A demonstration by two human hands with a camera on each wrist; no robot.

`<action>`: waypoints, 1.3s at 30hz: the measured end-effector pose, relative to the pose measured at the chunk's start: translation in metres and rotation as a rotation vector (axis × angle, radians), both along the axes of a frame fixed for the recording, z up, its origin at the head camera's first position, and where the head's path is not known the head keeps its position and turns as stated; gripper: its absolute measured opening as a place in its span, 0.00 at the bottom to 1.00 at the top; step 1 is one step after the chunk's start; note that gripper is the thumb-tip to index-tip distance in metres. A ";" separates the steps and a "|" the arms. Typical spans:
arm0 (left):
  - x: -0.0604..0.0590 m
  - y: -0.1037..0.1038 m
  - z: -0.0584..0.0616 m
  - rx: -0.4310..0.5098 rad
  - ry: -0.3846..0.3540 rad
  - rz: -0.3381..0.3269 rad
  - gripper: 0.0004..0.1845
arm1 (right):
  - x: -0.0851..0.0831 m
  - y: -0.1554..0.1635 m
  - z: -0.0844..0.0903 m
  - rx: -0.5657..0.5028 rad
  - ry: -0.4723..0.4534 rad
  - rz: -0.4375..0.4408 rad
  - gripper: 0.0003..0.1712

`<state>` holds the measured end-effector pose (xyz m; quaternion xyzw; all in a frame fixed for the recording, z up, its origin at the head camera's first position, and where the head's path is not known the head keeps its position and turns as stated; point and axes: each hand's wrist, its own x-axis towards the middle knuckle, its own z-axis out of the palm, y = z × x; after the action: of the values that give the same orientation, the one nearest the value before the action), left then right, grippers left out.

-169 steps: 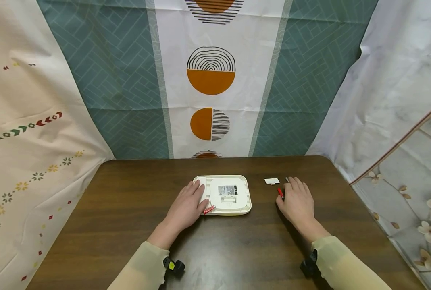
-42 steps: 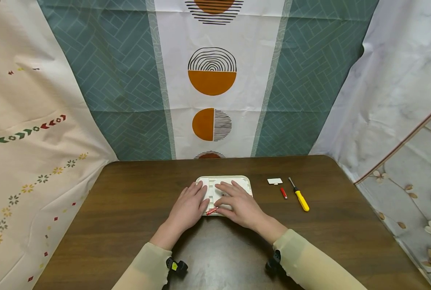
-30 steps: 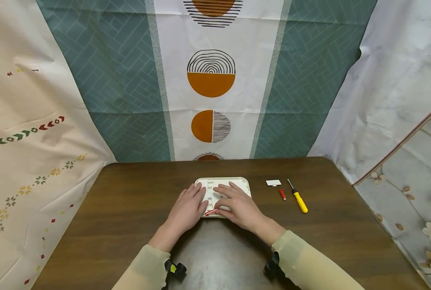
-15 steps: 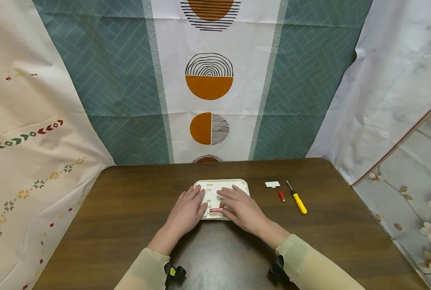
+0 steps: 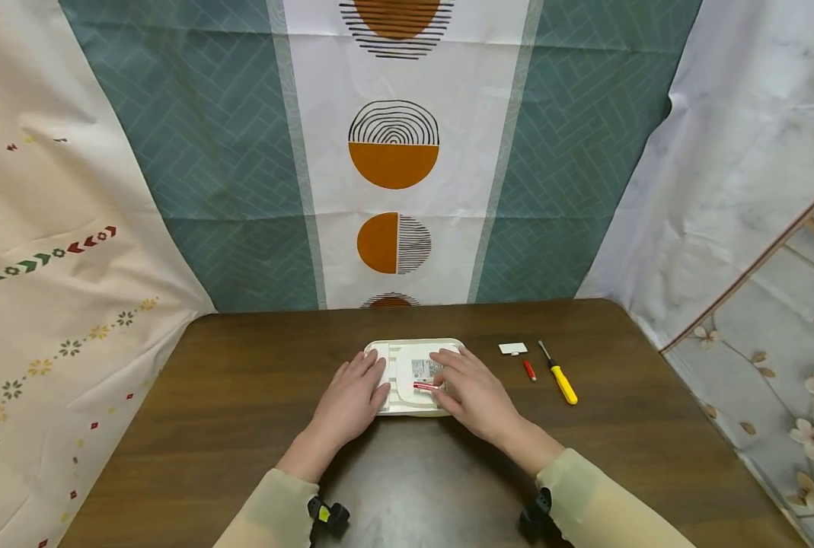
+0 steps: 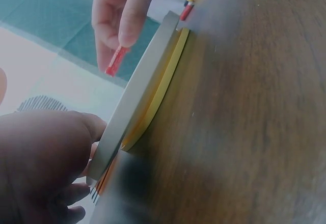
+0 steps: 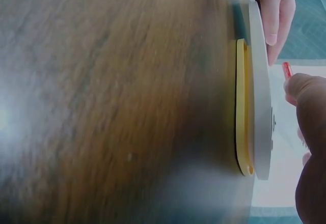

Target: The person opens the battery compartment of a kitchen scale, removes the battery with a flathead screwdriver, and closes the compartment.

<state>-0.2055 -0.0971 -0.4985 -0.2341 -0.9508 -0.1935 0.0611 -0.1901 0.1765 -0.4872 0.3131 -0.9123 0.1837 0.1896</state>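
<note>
A white, rounded-square device [image 5: 401,349] lies on the table with a printed label [image 5: 423,368] facing up and yellow parts [image 7: 241,107] beneath it. Over the device's left side rests my left hand [image 5: 352,388], fingers mostly straight, thumb near its front edge. My right hand [image 5: 477,397] pinches a red battery [image 5: 424,387] between thumb and forefinger, held just above the device's front half. In the left wrist view, a gap shows between the battery [image 6: 116,61] and the device's edge [image 6: 133,94]. The right fingers hide part of the device's right side.
On the wooden table [image 5: 242,426], to the right of the device, lie a small white tabbed cover [image 5: 512,348], a second red battery [image 5: 529,370] and a screwdriver with a yellow handle [image 5: 564,386]. Patterned cloths [image 5: 256,167] hang behind the table and at both sides.
The right hand let go of the screwdriver and came over to the device, pinching the battery there. The battery has lifted slightly and moved right, uncovering the label. The left hand stays in place.
</note>
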 end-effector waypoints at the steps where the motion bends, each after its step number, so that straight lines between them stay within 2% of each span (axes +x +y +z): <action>1: 0.000 0.000 0.000 -0.002 -0.001 -0.002 0.30 | 0.000 0.002 0.000 -0.001 0.003 -0.010 0.08; 11: -0.001 -0.001 0.003 0.006 0.003 -0.006 0.30 | 0.003 0.016 0.006 -0.046 0.008 -0.120 0.09; 27: 0.000 0.000 0.000 0.011 -0.011 0.001 0.30 | 0.010 0.045 0.007 -0.101 -0.003 -0.288 0.07; 39: 0.000 0.000 -0.001 0.010 -0.008 0.003 0.30 | 0.013 0.079 0.002 -0.130 0.133 -0.385 0.08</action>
<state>-0.2057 -0.0973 -0.4992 -0.2315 -0.9504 -0.1990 0.0589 -0.1776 0.2559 -0.4852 0.1317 -0.9270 0.1814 0.3007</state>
